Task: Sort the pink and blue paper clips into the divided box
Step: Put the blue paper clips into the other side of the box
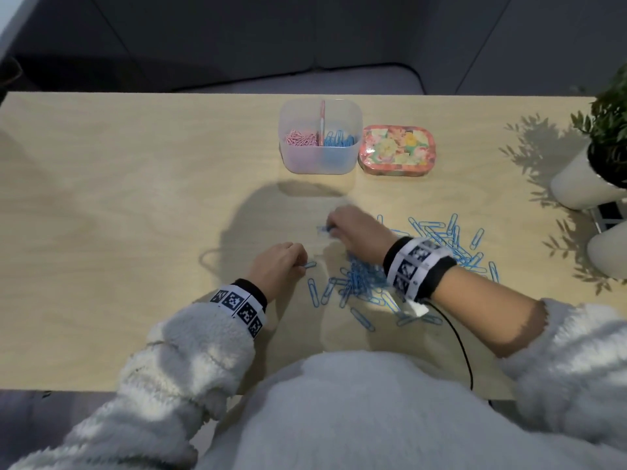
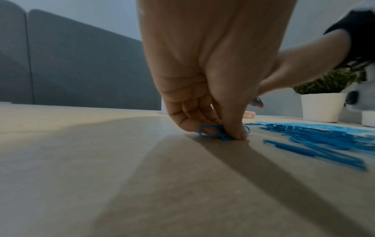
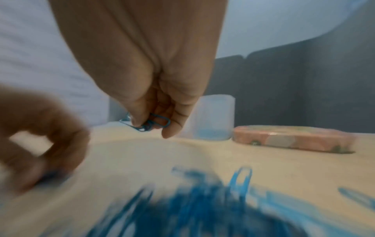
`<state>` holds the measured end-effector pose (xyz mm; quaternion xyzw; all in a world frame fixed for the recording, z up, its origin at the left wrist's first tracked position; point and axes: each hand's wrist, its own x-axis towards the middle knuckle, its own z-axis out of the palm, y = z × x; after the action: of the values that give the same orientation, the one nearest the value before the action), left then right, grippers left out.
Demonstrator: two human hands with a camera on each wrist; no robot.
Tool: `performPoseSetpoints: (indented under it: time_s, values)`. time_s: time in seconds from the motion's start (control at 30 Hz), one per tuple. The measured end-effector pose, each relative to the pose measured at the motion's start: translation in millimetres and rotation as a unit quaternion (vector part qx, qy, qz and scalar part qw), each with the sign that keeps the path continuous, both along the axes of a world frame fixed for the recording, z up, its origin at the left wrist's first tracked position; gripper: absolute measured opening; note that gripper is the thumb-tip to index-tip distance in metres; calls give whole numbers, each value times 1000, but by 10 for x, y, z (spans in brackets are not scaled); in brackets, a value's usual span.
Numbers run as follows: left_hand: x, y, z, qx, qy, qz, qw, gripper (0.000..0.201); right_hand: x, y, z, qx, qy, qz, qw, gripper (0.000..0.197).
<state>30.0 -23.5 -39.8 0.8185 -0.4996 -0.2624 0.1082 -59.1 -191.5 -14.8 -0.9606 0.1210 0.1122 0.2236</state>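
Here one pale wooden surface [image 1: 135, 232] carries one divided box [image 1: 320, 137] by its far edge, pink clips left, blue right. Two hands: the right hand [image 1: 356, 232] pinches several blue clips [image 3: 151, 122]; the left hand [image 1: 278, 262] pinches one blue clip [image 2: 210, 131].

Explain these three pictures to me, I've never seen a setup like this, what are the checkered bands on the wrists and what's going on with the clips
No machine here: a person sorts clips with bare hands. The big picture comes from a camera on their head, looking down at a wooden table. The other two come from small cameras strapped to each wrist, looking along the fingers; the checkered wristbands seem to belong to that gear.

The left hand pinches a blue clip against the table. The right hand holds a few blue clips just above it.

A loose pile of blue clips lies near the hands. Farther away stands the divided box, pink clips in its left half, blue in its right, beside a flowered tin and potted plants.
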Motion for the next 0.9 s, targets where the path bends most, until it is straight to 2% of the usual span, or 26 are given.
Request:
performPoseSetpoints:
  time_s: [0.1, 0.2, 0.27, 0.43, 0.53, 0.67, 0.8, 0.9]
  values:
    - [44, -8, 34, -7, 1, 4, 1000, 15, 233, -356, 330, 7, -86, -123, 989, 18]
    - [115, -76, 106, -39, 6, 10, 999, 13, 489, -668, 535, -74, -145, -155, 974, 16]
    - [169, -177, 197, -62, 7, 7, 998, 13, 659, -797, 612, -98, -146, -176, 969, 20]
    - [383, -671, 527, -149, -20, 27, 988, 14, 845, -926, 564, -76, -101, -192, 973, 20]
    - [530, -1074, 687, -191, -35, 57, 979, 11, 715, -925, 551, -51, -140, -203, 968, 26]
    - [652, -1579, 775, -204, -22, 86, 975, 16, 315, -852, 535, 21, -237, -250, 939, 31]
    - [679, -1871, 695, -154, -39, 57, 986, 24, -259, -768, 369, 27, -167, -255, 952, 22]
    - [661, -1893, 569, -158, -42, 26, 986, 25, -612, -721, 245, 27, -128, -258, 957, 17]
